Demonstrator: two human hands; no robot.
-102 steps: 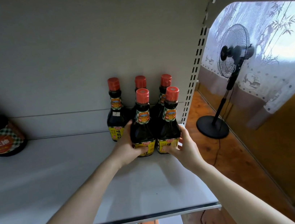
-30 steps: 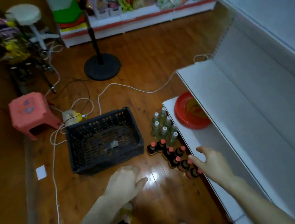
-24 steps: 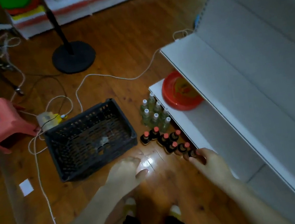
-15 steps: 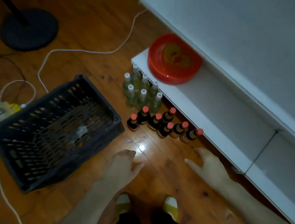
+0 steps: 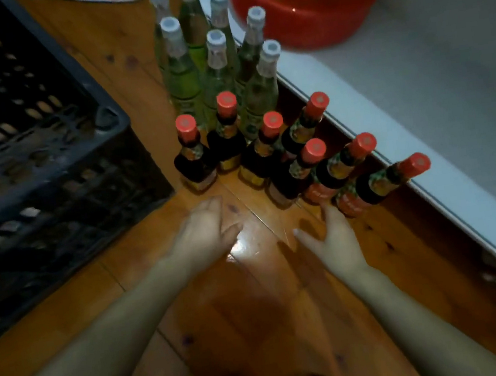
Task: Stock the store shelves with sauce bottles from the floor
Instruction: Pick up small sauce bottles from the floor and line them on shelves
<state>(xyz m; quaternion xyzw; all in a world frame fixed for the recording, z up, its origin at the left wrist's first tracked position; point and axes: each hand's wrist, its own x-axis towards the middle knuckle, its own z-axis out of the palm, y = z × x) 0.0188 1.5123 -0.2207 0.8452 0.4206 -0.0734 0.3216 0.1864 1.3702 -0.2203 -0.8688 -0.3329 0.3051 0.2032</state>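
Left hand [image 5: 205,232] and right hand [image 5: 333,239] are both empty, fingers loose. Red-capped sauce bottles [image 5: 290,178] sit just ahead on the floor [image 5: 258,314].

A black plastic crate with slotted lattice walls [image 5: 43,146] stands on the glossy orange-brown wooden plank floor [image 5: 260,329], filling the left of the view, its near corner towards the middle. A thin white cord [image 5: 115,0] lies on the boards just behind it at the top edge. A round red plastic basin [image 5: 313,30], cut off by the top edge, sits on the white low shelf [image 5: 415,75] near its front edge. A bright patch of glare shows on the boards.
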